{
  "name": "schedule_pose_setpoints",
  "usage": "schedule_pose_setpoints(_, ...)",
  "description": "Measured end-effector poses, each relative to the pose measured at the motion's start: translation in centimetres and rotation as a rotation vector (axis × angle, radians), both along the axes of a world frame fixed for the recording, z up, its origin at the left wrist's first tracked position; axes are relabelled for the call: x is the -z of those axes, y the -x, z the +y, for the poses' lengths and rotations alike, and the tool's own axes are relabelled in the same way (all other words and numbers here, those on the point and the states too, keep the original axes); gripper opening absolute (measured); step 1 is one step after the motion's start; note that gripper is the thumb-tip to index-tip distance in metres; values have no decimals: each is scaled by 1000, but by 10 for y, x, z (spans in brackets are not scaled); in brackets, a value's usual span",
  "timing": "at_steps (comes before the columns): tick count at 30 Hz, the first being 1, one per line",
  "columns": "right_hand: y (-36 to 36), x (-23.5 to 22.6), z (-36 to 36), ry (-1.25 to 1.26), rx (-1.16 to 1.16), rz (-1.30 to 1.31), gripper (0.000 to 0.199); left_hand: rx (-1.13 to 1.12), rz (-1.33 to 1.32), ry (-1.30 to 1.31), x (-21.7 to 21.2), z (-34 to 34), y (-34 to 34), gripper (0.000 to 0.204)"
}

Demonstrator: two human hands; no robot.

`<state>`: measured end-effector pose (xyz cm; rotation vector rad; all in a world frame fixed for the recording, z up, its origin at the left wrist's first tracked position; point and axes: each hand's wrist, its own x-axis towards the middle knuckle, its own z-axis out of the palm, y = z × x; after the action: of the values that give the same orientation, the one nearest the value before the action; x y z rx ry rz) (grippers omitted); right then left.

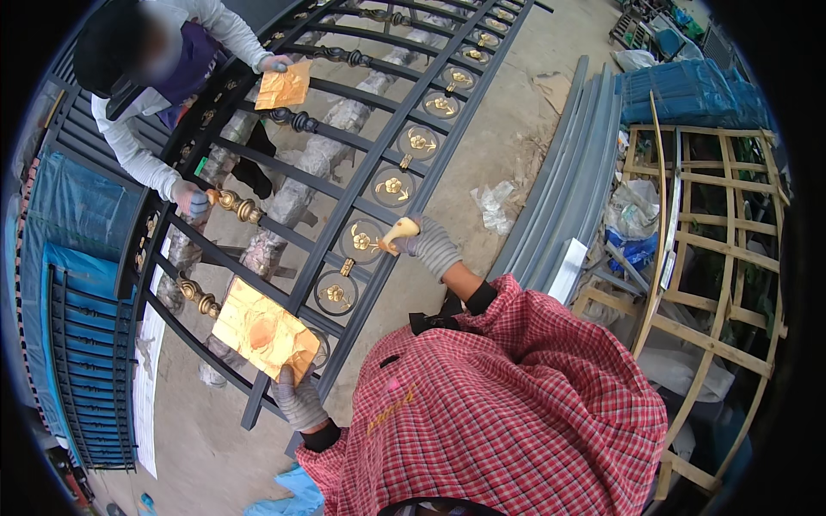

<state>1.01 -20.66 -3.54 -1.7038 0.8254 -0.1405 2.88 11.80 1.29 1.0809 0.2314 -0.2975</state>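
My gloved left hand [297, 400] grips the lower corner of a creased gold sheet [267, 328] with a darker, wet-looking patch in its middle. In my gloved right hand [433, 247] is a paintbrush with a pale handle [400, 230]. Its bristle end lies beside a gold flower ornament [361, 242] set in a ring on the black metal gate panel [351, 196]; I cannot tell whether it touches. Several flowers along this edge are gold. A ribbed bar knob [200, 297] near the sheet is also gold.
Across the panel a co-worker holds another gold sheet [283, 86] and works with a hand [190, 198] at a gold knob [241, 206]. Wrapped supports [292, 198] lie underneath. Grey metal lengths [559, 185] and a wooden lattice crate [705, 249] are on the right.
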Motion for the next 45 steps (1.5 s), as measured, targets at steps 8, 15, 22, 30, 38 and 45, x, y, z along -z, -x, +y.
schedule_pose_setpoints(8, 50, -15, -162, -92, 323, -110, 37, 141, 29, 83, -17, -152, -16, 51)
schedule_pose_setpoints(15, 102, -22, -296, -44, 428, -171, 38, 128, 100, 91, -31, -270, -13, 59)
schedule_pose_setpoints(22, 88, -60, -358, -20, 432, -151, 36, 130, 142, 48, -48, -325, -23, 56)
schedule_pose_setpoints(30, 24, -73, -405, 15, 422, -255, 33, 128, 183, 69, -49, -364, -51, 53)
schedule_pose_setpoints(38, -50, -102, -431, 243, 252, -144, 34, 151, 195, 89, -58, -404, -82, 55)
schedule_pose_setpoints(45, -124, -51, -465, 477, -83, -30, 32, -19, 260, 21, -63, -433, -73, 57)
